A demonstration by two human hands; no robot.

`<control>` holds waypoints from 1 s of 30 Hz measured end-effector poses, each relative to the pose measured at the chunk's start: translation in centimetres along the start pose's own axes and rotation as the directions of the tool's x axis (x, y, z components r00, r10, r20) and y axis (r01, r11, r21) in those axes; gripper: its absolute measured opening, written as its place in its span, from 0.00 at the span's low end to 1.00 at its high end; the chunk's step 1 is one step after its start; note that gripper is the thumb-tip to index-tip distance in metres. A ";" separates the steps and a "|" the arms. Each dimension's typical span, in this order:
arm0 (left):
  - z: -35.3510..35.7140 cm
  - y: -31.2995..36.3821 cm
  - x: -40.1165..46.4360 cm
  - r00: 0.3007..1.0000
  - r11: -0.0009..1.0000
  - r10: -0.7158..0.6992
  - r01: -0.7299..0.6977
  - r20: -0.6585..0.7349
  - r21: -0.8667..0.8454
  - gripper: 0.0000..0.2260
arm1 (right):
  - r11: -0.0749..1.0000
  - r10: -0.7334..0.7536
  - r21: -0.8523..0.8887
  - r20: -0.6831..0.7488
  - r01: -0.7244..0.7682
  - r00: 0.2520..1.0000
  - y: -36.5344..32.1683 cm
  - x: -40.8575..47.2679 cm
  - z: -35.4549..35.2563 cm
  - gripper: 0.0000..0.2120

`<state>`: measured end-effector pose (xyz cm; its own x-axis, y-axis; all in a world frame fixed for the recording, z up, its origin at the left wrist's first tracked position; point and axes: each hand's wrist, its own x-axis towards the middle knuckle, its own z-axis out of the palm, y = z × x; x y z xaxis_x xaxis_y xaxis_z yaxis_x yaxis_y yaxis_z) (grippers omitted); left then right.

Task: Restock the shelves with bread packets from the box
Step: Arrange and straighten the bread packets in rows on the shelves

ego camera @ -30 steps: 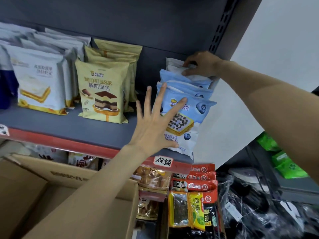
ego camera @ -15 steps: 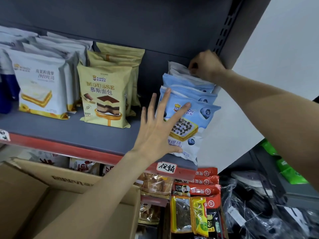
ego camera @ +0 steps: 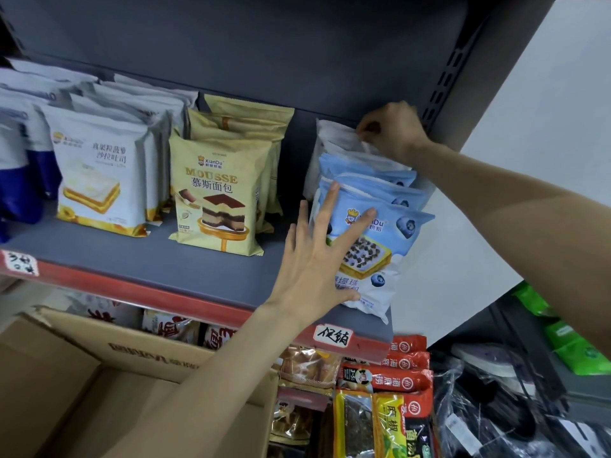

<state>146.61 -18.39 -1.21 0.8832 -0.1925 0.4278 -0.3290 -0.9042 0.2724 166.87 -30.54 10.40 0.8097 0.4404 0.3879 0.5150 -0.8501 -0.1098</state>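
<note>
Even, fairly bright indoor light, soft shadows, wide-angle bending at edges, perhaps slight blur lower right.

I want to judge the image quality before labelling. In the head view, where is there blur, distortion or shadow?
Head view: the wide lens bends the shelf edge and the upright at right; the white packets at far left look soft and smeared; the blue packet under the left hand reads sharply; the right hand sits in dimmer light near the back panel; no strong glare.
</note>
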 end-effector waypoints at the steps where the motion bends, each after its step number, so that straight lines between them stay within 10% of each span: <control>1: 0.0 -0.2 0.1 1.000 1.000 -0.015 0.015 0.011 -0.026 0.56 | 1.000 -0.017 -0.002 -0.001 0.017 1.000 -0.5 0.3 -0.1 0.10; 7: -0.1 -0.6 0.3 1.000 0.998 -0.022 0.022 -0.005 -0.064 0.56 | 0.987 -0.072 -0.126 0.197 0.098 0.978 -1.8 1.2 -1.4 0.12; 22: 0.4 -1.3 -1.0 0.983 0.902 -0.179 0.148 -0.039 -0.406 0.61 | 1.000 -0.016 -0.015 0.004 0.017 1.000 -0.4 -2.6 0.1 0.08; 30: 0.4 -1.9 -1.3 0.979 0.904 -0.187 0.142 -0.076 -0.403 0.59 | 0.997 0.047 -0.068 0.167 -0.036 0.985 -0.6 -2.1 -0.1 0.10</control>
<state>146.26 -16.57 -2.60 0.9013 0.0096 0.4331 -0.3069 -0.6915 0.6539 164.87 -30.99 9.74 0.8687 0.4417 0.2244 0.4649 -0.8832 -0.0612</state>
